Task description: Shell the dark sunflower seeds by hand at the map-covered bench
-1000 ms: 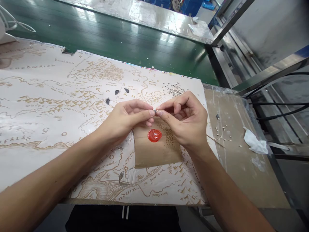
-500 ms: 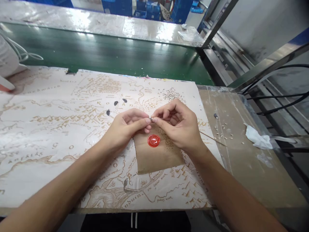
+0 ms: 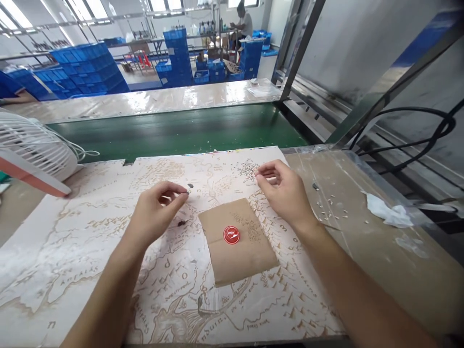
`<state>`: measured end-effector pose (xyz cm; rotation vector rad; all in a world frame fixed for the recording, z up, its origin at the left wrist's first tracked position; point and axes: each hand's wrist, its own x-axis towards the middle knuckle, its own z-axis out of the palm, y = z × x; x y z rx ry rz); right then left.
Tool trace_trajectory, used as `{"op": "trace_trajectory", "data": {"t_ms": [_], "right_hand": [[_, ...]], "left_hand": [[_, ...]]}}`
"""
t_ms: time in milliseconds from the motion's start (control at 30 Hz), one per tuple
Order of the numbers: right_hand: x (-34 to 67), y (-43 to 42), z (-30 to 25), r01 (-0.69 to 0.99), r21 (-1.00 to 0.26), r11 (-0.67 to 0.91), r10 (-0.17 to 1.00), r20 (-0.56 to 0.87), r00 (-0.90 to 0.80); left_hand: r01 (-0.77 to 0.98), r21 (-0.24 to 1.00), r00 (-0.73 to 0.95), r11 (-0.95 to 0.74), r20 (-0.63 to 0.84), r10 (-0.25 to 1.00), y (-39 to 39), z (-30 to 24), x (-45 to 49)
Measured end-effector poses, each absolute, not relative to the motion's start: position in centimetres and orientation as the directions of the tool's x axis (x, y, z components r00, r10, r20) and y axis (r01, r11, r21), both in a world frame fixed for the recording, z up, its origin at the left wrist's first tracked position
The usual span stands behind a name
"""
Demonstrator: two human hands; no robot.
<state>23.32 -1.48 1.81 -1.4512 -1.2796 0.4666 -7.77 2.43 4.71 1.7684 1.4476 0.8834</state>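
Observation:
My left hand (image 3: pixel 159 205) hovers over the map-printed sheet (image 3: pixel 90 241), thumb and index finger pinched on a tiny dark bit too small to name. Close by lie small dark flakes (image 3: pixel 181 223). To the right, my right hand (image 3: pixel 281 186) has its thumb and forefinger together at the edge of a pile of small pale pieces (image 3: pixel 248 170); whatever they hold is hidden. Between the hands, a shiny red round lid-like piece (image 3: pixel 231 235) rests on a brown cardboard square (image 3: pixel 244 270). Tiny brown specks (image 3: pixel 250 227) are scattered on that cardboard.
A white and orange fan (image 3: pixel 39 147) stands at the left. Beyond the sheet runs a green conveyor belt (image 3: pixel 181 128). Crumpled white tissue (image 3: pixel 387 210) and loose pale bits (image 3: pixel 331 208) lie on the right. Blue crates (image 3: pixel 177 58) and a seated person (image 3: pixel 244 24) are farther back.
My hands have parted from their meeting point above the cardboard: the left went to the dark flakes, the right to the pale pile. The view has tilted up, showing more of the room.

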Motion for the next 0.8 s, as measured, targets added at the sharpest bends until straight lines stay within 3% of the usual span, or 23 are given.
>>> {"op": "trace_trajectory", "data": {"t_ms": [67,167,367,800], "right_hand": [[24.2,-1.0,1.6,0.475,-0.871,0.128,0.859,0.337,0.386],[24.6,-0.9,1.5,0.480,-0.872,0.096,0.867,0.310,0.389],[23.7,-1.4,1.7,0.497,-0.861,0.111,0.900,0.299,0.316],[24.8,-0.9,0.9,0.496,-0.866,0.065,0.900,0.266,0.345]], "left_hand": [[0.722,0.686,0.109,-0.092,0.019,0.994,3.3,5.4,-9.5],[0.834,0.552,0.068,-0.005,-0.094,0.993,3.9,5.8,-11.7],[0.809,0.583,0.234,-0.074,-0.203,0.951,2.8,4.4,-14.8],[0.823,0.506,0.240,-0.259,0.104,0.965,6.6,1.6,-10.1]]}}
